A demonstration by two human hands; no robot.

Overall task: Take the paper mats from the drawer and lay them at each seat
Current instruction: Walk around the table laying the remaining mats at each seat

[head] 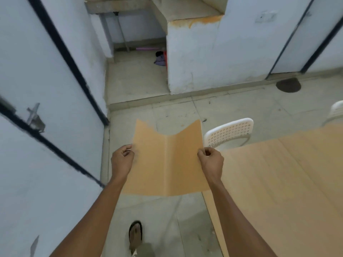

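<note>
A tan paper mat [165, 162] with a crease down its middle is held up in the air over the floor, left of the table. My left hand [121, 160] pinches its left edge. My right hand [211, 163] pinches its right edge. The light wooden table [282, 182] fills the right side of the view, and the mat's right edge hangs just at its near-left corner. A white perforated chair [229, 133] stands at the table's far-left side. No drawer is in view.
A second white chair [336, 110] shows at the right edge. White walls with black trim close in on the left. My sandalled foot [135, 232] stands on the tiled floor. A low step and a white pillar lie ahead, with a dark round floor mark [288, 85].
</note>
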